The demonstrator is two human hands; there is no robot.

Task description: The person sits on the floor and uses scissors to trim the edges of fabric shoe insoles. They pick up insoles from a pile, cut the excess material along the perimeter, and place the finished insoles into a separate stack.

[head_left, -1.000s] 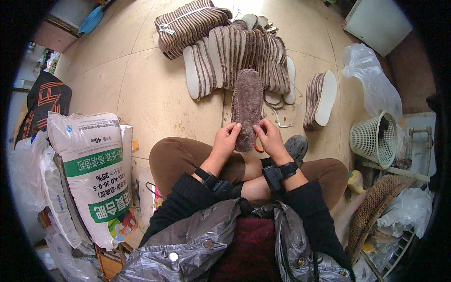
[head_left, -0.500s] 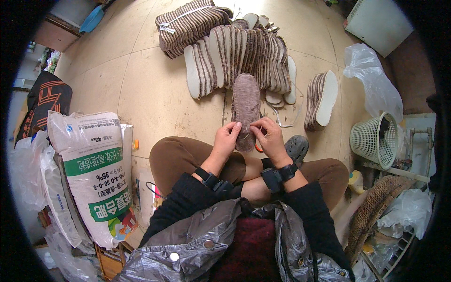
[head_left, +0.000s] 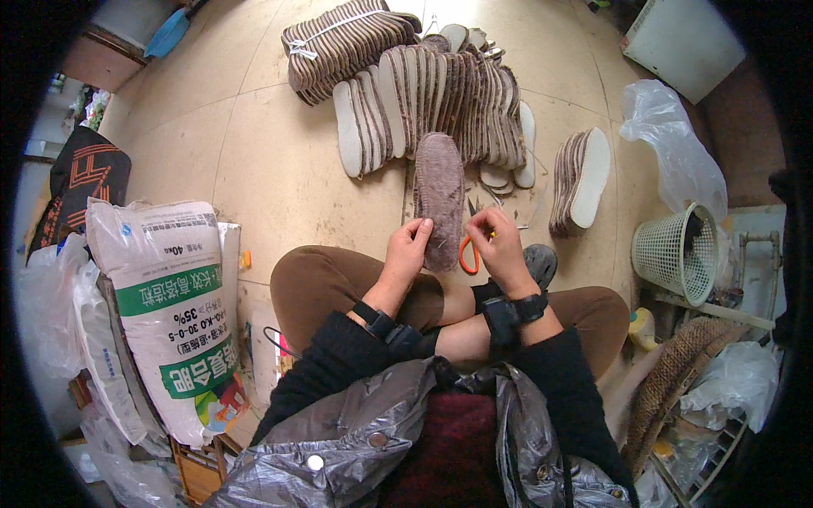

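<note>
Two hands meet over the person's crossed legs, sharing one fuzzy brown insole (head_left: 439,196). The left hand (head_left: 408,251) pinches the insole's near end along its left edge, fingers curled onto the pile, so the piece stands out lengthwise away from the body, its far end reaching toward the heap on the floor. That grip seems meant to keep the edge steady and turned up toward the eyes. The right hand (head_left: 500,251) is closed around orange-handled scissors (head_left: 468,252), fingers through or over the loops; the blades are mostly hidden between the hand and the insole, so I cannot tell whether they are parted. The scissors sit just beside the insole's right edge, near its heel end, which suits trimming along the rim.

Beyond the insole, a fanned row of insoles (head_left: 449,97) lies on the floor toward its far edge, stood on edge and overlapping, likely so they stay sorted and easy to take one by one. A bundled stack (head_left: 343,42) rests behind them, and a smaller stack (head_left: 579,179) lies to the right. A white mesh basket (head_left: 675,252) stands near the right edge, and a printed sack (head_left: 165,313) leans at the left.
</note>
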